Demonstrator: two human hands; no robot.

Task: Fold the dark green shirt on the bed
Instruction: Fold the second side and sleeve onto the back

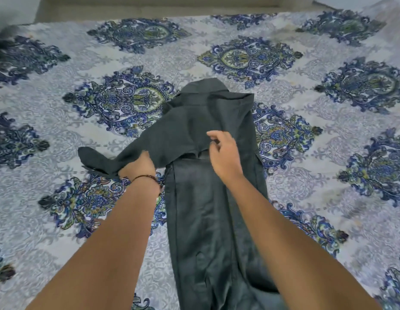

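Shirt (216, 209) lies mid-frame on the bed (60, 121); left hand (138, 167) grips its sleeve (127, 153), right hand (223, 153) hovers above, fingers loosely curled.

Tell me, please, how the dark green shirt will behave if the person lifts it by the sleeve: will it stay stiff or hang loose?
The dark green shirt will probably hang loose: its sleeve already drapes limply from the left hand. It looks thin and light, judging by its soft folds. It may slide a little on the bedsheet.
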